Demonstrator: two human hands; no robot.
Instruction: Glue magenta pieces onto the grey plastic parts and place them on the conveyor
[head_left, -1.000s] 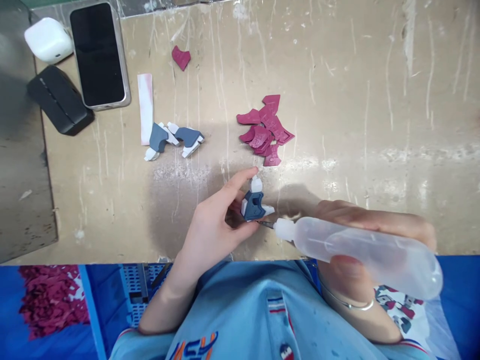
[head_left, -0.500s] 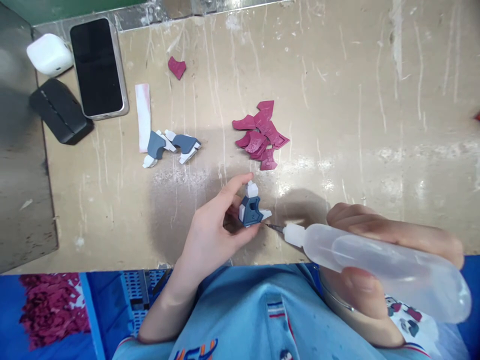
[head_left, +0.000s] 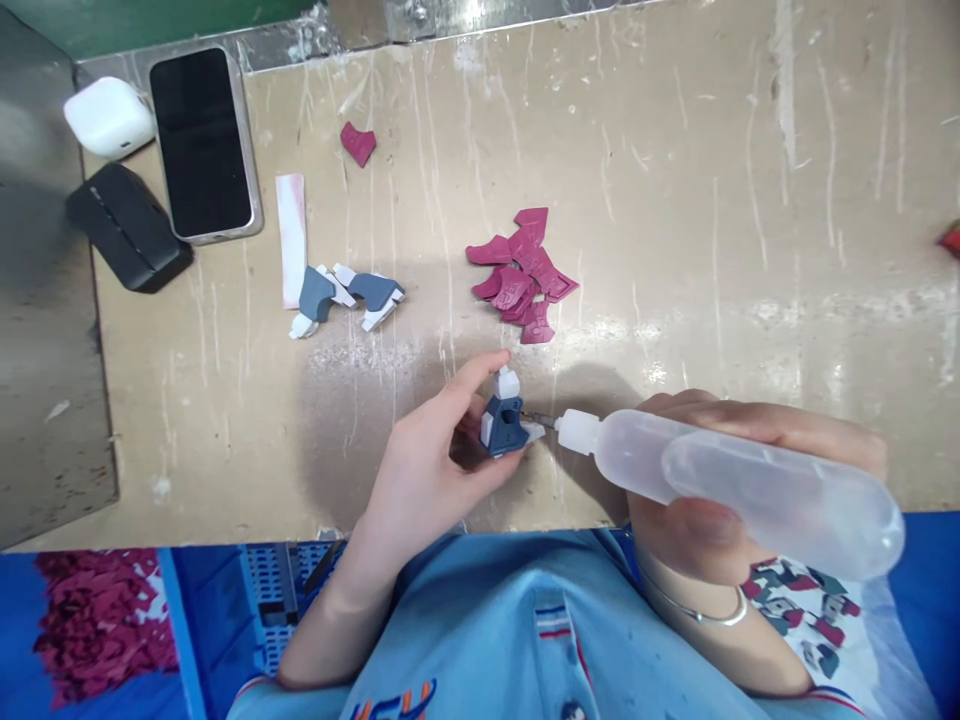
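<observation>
1. Bottle (head_left: 750, 490), grasped in our right hand (head_left: 697, 535), has moved its tip (head_left: 545, 421) from beside the lower edge of the blue-and-white piece (head_left: 507, 438) to its notched side.
2. Our left hand (head_left: 427, 450) pinches that piece over the table (head_left: 675, 250); likely we're treating another edge.

Pieces (head_left: 515, 286) on table (head_left: 660, 200) behind part (head_left: 502, 432), bottle (head_left: 720, 470) right, phone (head_left: 202, 145) far left
</observation>
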